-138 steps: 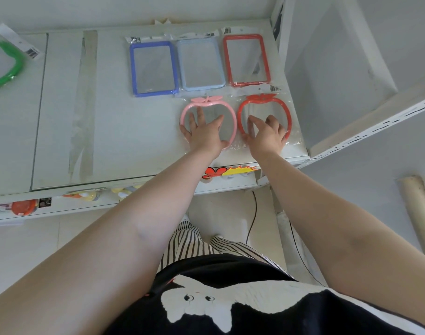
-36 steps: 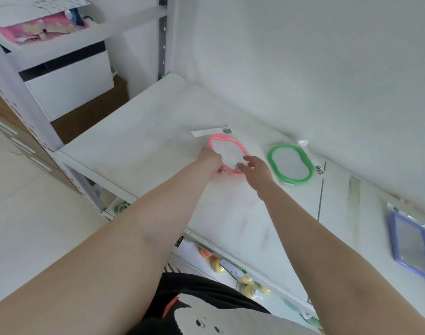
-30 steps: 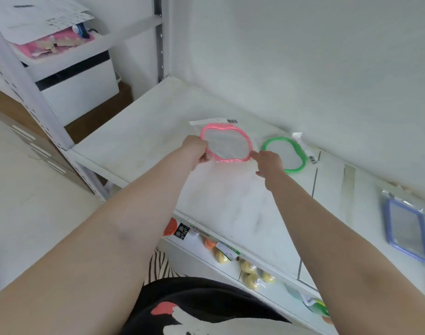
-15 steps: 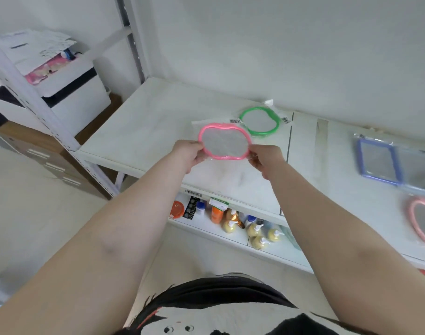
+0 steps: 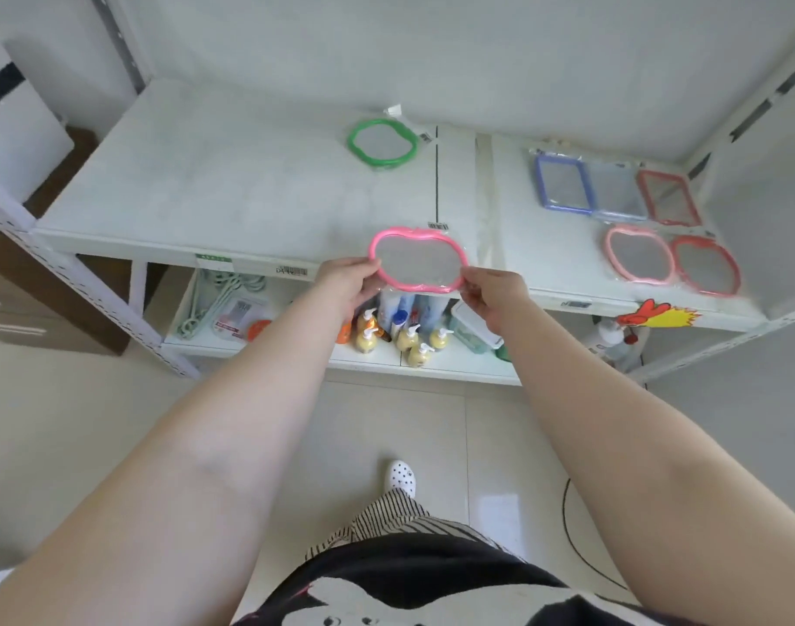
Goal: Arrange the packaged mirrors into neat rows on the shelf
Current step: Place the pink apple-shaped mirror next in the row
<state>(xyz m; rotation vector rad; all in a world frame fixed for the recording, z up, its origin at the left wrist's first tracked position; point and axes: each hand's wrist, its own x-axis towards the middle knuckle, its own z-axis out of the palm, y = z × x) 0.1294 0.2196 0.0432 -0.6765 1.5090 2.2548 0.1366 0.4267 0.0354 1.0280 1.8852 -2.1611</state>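
Shelf (image 5: pixel 251 196) farther off now; both hands' fingers (image 5: pixel 372 264) still pinch pink mirror (image 5: pixel 418 259), seemingly airborne.

Pale wall (image 5: pixel 476 52), white metal shelving (image 5: pixel 233 187), glossy tiled floor (image 5: pixel 70 436), daylight.

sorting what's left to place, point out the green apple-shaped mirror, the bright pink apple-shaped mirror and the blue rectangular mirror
green apple-shaped mirror (image 5: pixel 382 144): head view, glass centre
bright pink apple-shaped mirror (image 5: pixel 417 262): head view, glass centre
blue rectangular mirror (image 5: pixel 563 183): head view, glass centre

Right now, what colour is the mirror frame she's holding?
Bright pink, gripped by both hands; head view.
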